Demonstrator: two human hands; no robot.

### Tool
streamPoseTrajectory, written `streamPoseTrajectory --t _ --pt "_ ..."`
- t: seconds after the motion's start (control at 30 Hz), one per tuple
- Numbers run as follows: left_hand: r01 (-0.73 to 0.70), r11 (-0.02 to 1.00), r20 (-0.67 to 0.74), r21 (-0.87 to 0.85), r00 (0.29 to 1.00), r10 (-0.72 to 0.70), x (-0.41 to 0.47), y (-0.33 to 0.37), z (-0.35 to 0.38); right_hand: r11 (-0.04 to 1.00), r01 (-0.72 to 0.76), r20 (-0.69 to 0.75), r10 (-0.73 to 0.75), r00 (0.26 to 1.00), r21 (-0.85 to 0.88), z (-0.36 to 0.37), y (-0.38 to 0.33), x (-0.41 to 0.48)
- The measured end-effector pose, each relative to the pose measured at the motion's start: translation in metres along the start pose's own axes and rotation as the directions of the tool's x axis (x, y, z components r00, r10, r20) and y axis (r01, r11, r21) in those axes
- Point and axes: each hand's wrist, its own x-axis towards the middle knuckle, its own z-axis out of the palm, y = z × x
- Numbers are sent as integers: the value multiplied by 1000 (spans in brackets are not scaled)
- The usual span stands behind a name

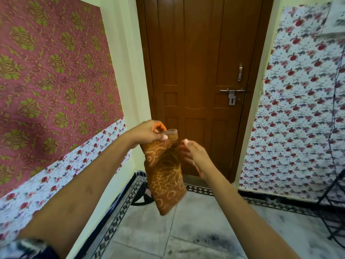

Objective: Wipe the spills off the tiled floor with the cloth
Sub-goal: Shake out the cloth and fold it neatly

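Both arms are reaching forward, forearms bare. The left hand (pixel 149 132) is pinching the cloth (pixel 166 171) by its top edge; the right hand (pixel 196 157) is hovering just right of the cloth, fingers relaxed.

Left sleeve (pixel 28 248): dark blue fabric, white and grey print
Left forearm (pixel 84 184): bare
Right forearm (pixel 242 212): bare
Left hand (pixel 149 133): bare, short rounded nails
Right hand (pixel 197 156): bare, short rounded thumbnail

open tiled floor (pixel 196 230) ahead, shut door (pixel 201 62) beyond, black stand (pixel 336 193) at right
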Motion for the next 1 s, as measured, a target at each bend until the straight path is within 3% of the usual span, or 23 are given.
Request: streamPoseTrajectory --t 0.13,0.27,0.37,0.57,0.73,1.0 --pt "-22 996 -4 -81 1000 22 -1 7 11 926 -328 -10 335 942 185 8 34 -9" --pt "-47 971 -15 -235 999 45 -5 17 23 760 -467 96 479 872 452 24 64 -17" --pt "-30 925 -4 -379 1000 31 -9 23 30 602 -456 184 458 870 655 31 68 -17" --pt "54 837 -46 -545 995 -94 -8 13 42 433 -345 278 212 937 833 27 57 -22" --pt "171 857 -68 -486 970 -232 -6 -14 47 425 -337 279 193 941 840 27 58 -23" --pt "219 902 -199 -373 930 -308 -7 -48 57 671 -269 208 172 963 691 19 50 -27"
